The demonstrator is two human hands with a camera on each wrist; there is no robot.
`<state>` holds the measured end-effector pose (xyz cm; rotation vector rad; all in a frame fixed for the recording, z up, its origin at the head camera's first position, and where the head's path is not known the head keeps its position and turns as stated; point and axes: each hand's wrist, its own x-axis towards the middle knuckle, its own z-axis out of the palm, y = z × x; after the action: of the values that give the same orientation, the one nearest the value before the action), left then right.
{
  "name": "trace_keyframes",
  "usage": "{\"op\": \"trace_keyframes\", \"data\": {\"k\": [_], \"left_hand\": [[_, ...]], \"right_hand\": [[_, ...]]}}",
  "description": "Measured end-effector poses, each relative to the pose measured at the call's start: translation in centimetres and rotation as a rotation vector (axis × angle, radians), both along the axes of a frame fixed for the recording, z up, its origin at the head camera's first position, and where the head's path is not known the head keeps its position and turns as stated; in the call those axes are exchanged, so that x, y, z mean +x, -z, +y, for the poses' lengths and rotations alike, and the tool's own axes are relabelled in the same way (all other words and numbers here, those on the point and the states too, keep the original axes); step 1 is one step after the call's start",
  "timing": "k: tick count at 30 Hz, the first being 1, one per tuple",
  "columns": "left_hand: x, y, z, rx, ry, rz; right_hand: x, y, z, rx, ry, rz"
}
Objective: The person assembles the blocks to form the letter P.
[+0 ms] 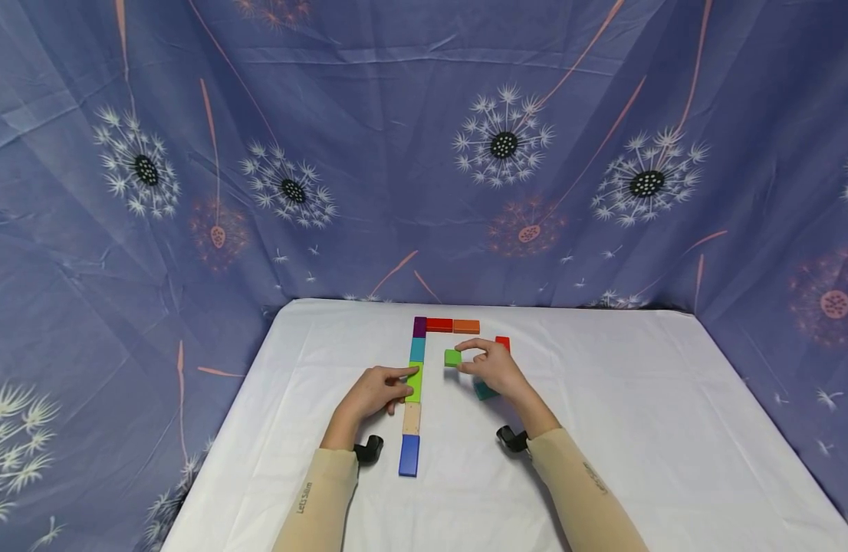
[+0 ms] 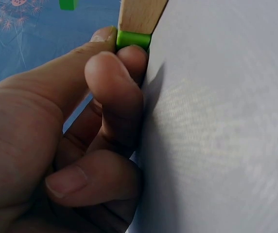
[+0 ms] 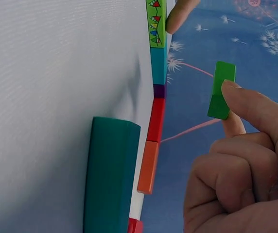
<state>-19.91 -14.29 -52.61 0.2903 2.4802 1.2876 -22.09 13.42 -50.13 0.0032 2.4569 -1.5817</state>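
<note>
My right hand (image 1: 491,364) pinches a small green block (image 3: 221,90) between thumb and index finger, raised above the white cloth; its other fingers curl in, as the right wrist view shows. My left hand (image 1: 374,391) touches a lime-green block (image 1: 413,382) with its fingertips, on the top and near side. That block lies in a column with a purple block (image 1: 420,327), a light-blue block (image 1: 417,350), a plain wooden block (image 1: 412,418) and a blue block (image 1: 409,456). From the purple end, a red block (image 1: 439,325) and an orange block (image 1: 467,326) run rightward.
A dark teal block (image 3: 111,174) lies under my right hand, partly hidden in the head view. Another red block (image 1: 503,343) lies just beyond that hand. The white cloth-covered table (image 1: 645,429) meets a blue dandelion-patterned curtain (image 1: 396,153) at its back and sides.
</note>
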Motion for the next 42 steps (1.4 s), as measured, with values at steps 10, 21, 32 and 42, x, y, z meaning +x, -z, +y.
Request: {"op": "trace_keyframes", "data": {"k": [10,21,32,42], "left_hand": [[-0.1,0.2,-0.1,0.035,-0.013,-0.021],[-0.1,0.1,-0.1,0.02,-0.012,-0.027],[-0.2,0.1,-0.1,0.031,-0.012,-0.029],[-0.3,0.1,-0.1,0.035,-0.006,-0.018]], "right_hand": [[-0.9,0.4,-1.4,0.014,-0.004,-0.007],[-1.9,1.8,-2.4,0.017,-0.036,-0.004],[-2.3,2.2,-4.0,0.114,-0.05,-0.005],[-2.7,2.5,-4.5,0.138,-0.049,-0.014]]}}
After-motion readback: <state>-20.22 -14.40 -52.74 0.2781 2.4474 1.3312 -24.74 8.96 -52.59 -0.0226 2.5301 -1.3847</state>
